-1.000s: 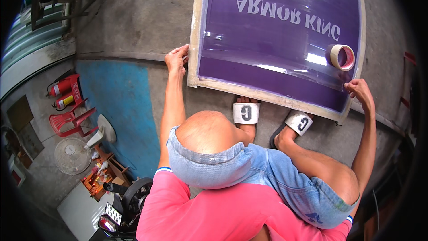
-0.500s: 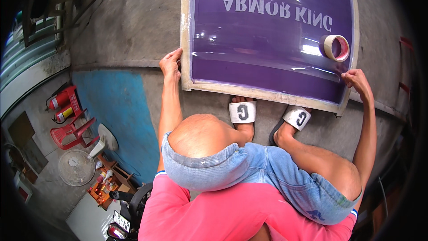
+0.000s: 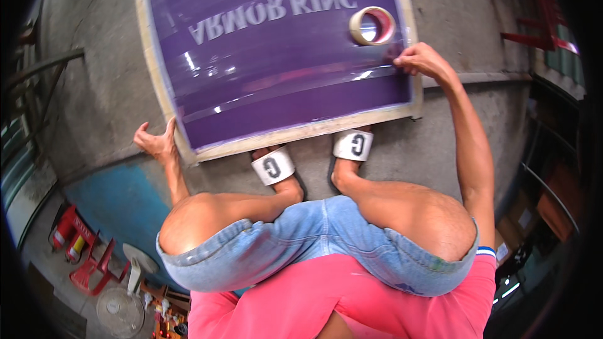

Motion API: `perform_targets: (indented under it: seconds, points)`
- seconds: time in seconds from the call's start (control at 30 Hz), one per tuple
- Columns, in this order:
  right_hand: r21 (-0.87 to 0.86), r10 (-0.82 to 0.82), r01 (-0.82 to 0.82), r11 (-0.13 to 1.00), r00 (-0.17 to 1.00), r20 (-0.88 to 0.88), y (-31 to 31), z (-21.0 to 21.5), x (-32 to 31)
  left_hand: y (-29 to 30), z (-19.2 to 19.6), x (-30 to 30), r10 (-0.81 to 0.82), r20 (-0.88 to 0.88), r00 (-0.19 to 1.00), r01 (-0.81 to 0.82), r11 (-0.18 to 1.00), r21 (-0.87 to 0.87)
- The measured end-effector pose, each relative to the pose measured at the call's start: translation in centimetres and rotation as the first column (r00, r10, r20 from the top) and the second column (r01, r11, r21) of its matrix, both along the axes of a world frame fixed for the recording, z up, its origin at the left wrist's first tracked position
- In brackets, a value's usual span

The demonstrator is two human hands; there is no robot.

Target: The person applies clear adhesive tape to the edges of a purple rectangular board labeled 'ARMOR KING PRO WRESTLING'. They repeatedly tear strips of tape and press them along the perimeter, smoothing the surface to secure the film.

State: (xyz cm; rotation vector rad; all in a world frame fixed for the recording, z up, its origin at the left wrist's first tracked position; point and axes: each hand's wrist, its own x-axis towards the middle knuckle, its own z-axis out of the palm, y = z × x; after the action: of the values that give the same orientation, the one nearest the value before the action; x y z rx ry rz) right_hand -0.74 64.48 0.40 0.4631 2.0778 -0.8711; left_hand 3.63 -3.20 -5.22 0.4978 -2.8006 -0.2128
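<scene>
A screen-printing frame (image 3: 276, 133) with pale wooden edges and purple mesh lies in front of my feet, with light mirrored lettering across it. On the mesh near its right side rests a roll of cream masking tape (image 3: 355, 27), its pink core showing. A glossy strip (image 3: 264, 91) crosses the mesh from side to side. Beside the frame's near left corner, my left hand (image 3: 158, 144) is open, thumb and fingers apart. My right hand (image 3: 422, 63) reaches over the right edge, fingertips pinched just below the tape roll; whatever they hold is too small to make out.
My white-strapped slides (image 3: 274, 165) stand close to the frame's near edge. A red plastic chair (image 3: 534, 9) is at the far right. Fire extinguishers (image 3: 63, 229), another red chair (image 3: 94, 270) and a fan (image 3: 119, 311) stand at lower left, past a blue floor patch (image 3: 122, 204).
The view has swung right, so the frame appears farther left and tilted. My left hand has opened away from the frame's left edge; my right hand stays pinched near the right edge.
</scene>
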Motion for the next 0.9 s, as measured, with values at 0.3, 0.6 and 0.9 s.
perform_targets:
  seconds: [0.3, 0.6, 0.9]
  points:
    - [-0.097, 0.005, -0.001, 0.995, 0.999, 0.045, -0.4, 1.8, -0.8, 23.9, 12.5, -9.3, -0.942, 0.051, 0.331, 0.809, 0.311, 0.498]
    - [-0.129, 0.046, -0.028, 0.991, 0.989, 0.139, 0.9, 3.1, -0.5, 47.6, 9.4, -9.6, -0.994, 0.047, -0.096, 0.718, -0.037, 0.695]
    - [-0.125, 0.062, -0.031, 0.992, 0.965, 0.254, 1.5, 4.0, 0.5, 52.4, 3.4, -5.8, -0.927, 0.159, 0.339, 0.532, 0.328, 0.781]
